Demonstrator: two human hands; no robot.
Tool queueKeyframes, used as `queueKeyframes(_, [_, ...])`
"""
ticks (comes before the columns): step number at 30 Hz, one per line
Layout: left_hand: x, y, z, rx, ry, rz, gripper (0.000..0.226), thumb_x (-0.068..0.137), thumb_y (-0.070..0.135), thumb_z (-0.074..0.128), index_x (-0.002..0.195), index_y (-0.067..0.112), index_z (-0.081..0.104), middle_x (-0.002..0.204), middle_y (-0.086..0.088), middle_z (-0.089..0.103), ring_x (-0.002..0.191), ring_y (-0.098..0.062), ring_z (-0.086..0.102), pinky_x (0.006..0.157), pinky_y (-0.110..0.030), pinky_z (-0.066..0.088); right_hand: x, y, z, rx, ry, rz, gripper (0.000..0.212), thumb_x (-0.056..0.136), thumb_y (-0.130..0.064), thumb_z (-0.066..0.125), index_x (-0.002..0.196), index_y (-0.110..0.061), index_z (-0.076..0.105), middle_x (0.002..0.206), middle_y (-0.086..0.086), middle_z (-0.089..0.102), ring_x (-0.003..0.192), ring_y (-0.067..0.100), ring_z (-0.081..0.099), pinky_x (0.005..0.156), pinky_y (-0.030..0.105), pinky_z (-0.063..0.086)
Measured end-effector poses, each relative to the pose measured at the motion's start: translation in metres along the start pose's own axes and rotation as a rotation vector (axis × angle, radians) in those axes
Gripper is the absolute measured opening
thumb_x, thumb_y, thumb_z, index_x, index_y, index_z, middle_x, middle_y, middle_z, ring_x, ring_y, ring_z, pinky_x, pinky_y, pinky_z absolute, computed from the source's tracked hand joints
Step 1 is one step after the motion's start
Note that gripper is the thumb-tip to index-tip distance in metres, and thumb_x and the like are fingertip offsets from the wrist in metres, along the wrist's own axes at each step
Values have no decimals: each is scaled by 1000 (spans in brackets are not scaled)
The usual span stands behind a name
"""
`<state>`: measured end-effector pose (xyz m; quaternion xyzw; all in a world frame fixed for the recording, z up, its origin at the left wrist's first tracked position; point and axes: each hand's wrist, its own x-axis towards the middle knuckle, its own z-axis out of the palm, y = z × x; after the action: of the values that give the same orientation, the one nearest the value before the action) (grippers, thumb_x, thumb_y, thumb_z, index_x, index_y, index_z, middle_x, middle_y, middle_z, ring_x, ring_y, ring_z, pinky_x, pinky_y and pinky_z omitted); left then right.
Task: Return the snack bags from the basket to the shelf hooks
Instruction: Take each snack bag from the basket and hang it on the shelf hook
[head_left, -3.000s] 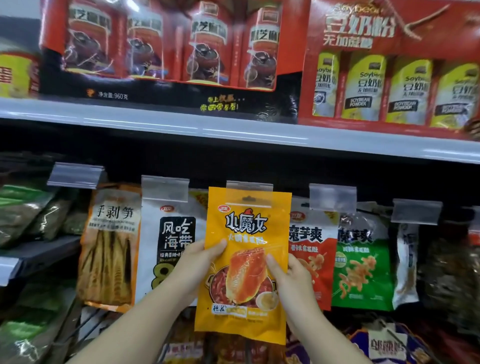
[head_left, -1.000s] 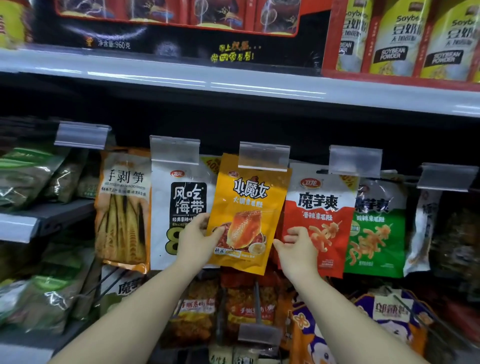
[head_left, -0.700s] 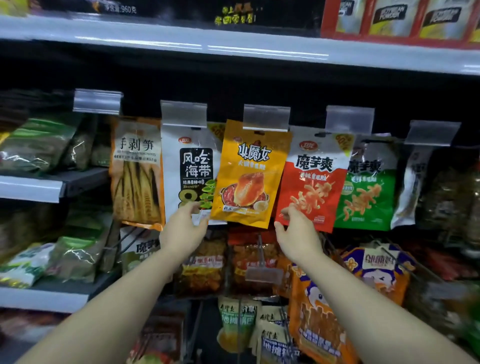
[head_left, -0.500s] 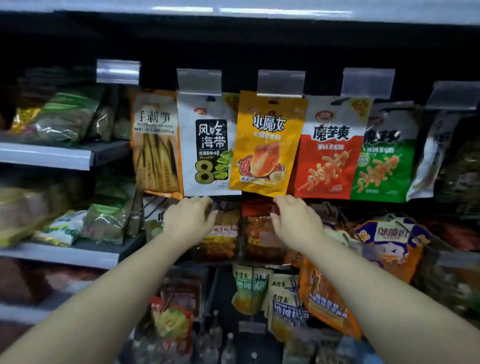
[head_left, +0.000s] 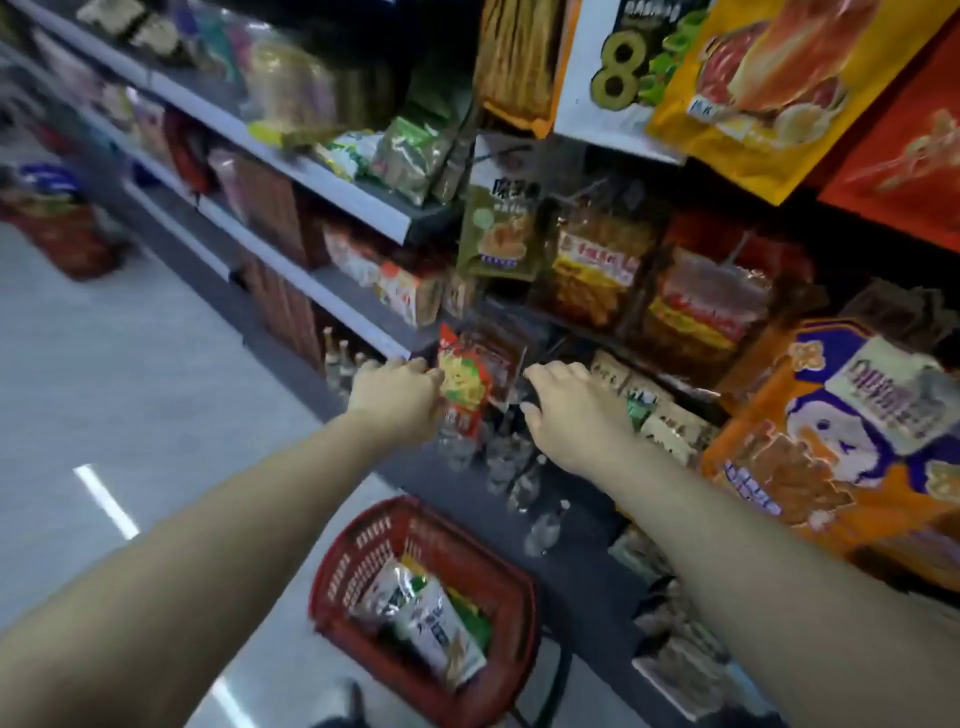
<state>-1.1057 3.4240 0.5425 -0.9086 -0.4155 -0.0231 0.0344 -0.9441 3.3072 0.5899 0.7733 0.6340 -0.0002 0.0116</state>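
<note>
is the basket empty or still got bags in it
Not empty. The red basket on the floor holds at least a couple of snack bags, one pale, with green packaging beside it.

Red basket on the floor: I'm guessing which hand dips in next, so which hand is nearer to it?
Left, narrowly, as far as one view shows. The left hand is above the basket; the right hand is above and further right.

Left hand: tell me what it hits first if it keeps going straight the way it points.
Probably the red and yellow snack bag hanging just beyond the left hand; its knuckles already overlap the bag's edge, though depth is unclear.
</note>
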Motion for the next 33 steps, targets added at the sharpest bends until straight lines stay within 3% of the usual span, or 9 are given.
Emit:
queueKeyframes(5, [-54,9,88,-3,-262,-77,39,95,40,43,128,20,52,127,-3,57,121,-27,50,92,-39,42,-22,-10,94,35,-176,-53,38,99,-32,40,132,-13,39,134,9,48,126,31,41,99,45,38])
queueKeyframes(12, [-103,12,249,33,-542,-112,39,91,40,47,126,24,52,130,-1,56,124,-24,49,98,-38,38,-31,-18,257,64,-393,-45,36,99,-25,40,133,-13,39,135,9,47,126,30,41,100,43,37])
queueKeyframes(18, [-105,19,429,55,-616,-100,34,93,32,45,124,23,55,125,0,60,118,-24,54,97,-40,42,-16,-23,458,-20,-504,-86,44,92,-26,54,132,-12,40,134,10,47,126,31,41,101,41,36])
queueKeyframes(24, [-66,34,604,105,-631,-59,28,96,23,45,123,18,54,122,-4,60,115,-23,55,98,-42,42,13,-28,655,-46,-534,-88,40,92,-16,51,131,-12,41,134,11,47,126,31,41,99,41,37])
queueKeyframes(31, [-40,47,737,207,-740,19,38,94,24,51,132,26,50,122,2,62,113,-20,58,91,-35,41,28,-36,788,-85,-617,-86,43,93,-12,49,135,-11,40,138,13,45,128,32,42,101,43,37])
queueKeyframes(33, [-38,47,757,200,-760,22,45,93,24,53,137,26,45,121,1,62,112,-22,59,80,-34,42,26,-38,805,-108,-640,-100,43,93,-11,48,134,-10,40,138,15,46,128,33,44,102,43,38])
